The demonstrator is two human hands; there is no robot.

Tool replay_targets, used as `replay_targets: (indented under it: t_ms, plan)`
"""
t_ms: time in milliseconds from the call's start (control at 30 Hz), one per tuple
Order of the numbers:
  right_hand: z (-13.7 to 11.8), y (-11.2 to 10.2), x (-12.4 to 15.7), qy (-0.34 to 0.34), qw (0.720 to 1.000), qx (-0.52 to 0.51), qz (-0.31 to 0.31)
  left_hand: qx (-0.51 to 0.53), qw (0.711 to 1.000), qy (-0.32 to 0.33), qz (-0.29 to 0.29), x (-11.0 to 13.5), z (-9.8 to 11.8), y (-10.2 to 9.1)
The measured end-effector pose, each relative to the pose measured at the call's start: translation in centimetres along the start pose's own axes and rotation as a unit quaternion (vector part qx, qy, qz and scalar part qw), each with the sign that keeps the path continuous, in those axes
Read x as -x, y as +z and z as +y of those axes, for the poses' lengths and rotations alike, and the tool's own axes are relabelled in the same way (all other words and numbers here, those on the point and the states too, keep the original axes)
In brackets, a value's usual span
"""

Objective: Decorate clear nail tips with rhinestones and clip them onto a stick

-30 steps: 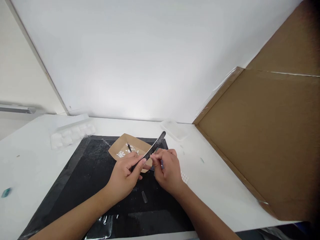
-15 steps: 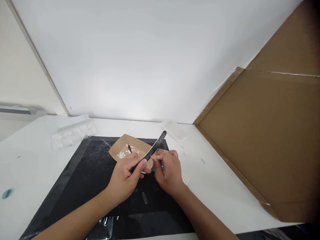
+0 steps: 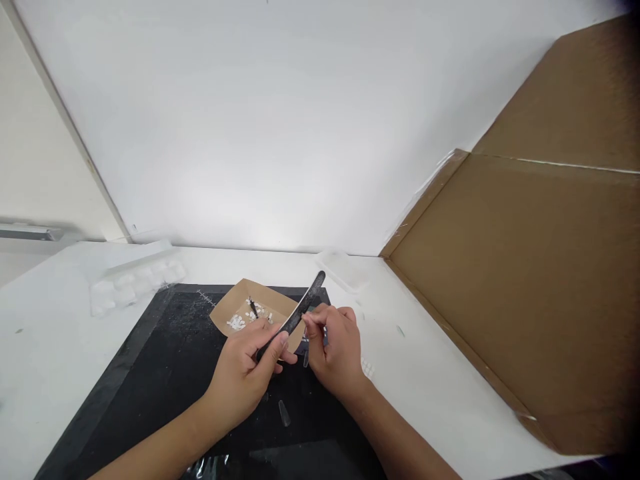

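Note:
My left hand (image 3: 245, 360) is closed around the lower end of a black nail file (image 3: 305, 303), which slants up and to the right. Beside the file's right edge, my right hand (image 3: 334, 343) is pinched at the fingertips; whatever small piece lies between them is hidden. Just behind both hands, a brown paper tray (image 3: 226, 308) holds small white chips (image 3: 237, 323) and a dark, thin tool (image 3: 253, 308). One clear false nail tip (image 3: 285, 413) lies on the black mat (image 3: 165, 380) below my hands, and another clear tip (image 3: 306, 359) shows between them.
A clear plastic tray (image 3: 137, 280) stands at the back left of the white table (image 3: 430, 393), and a shallow clear container (image 3: 345, 270) at the back. Near my right wrist lies a sheet of white dots (image 3: 367, 367). A cardboard panel (image 3: 520, 280) rises on the right.
The view has shifted a little, so the scene sits slightly lower and further left. My hands keep the same grip, with the right fingertips still beside the file.

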State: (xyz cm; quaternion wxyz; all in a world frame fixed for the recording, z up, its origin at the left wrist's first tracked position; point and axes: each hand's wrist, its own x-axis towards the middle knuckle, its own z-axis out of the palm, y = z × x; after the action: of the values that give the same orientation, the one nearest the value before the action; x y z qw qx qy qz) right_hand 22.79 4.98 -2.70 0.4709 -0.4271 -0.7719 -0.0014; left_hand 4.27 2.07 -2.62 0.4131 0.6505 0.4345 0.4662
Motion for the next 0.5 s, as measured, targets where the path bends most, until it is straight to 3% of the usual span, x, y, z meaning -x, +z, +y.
replay_targets:
  t_ms: [100,500]
  plan:
    - [0.06,-0.02,0.03,-0.023,1.000,0.001,-0.015,0.014,1.000,-0.008,-0.004,-0.01,0.12,0.01]
    - [0.10,-0.21,-0.07,-0.009,1.000,0.003,-0.001,0.024,1.000,-0.008,0.006,0.07,0.34,0.14]
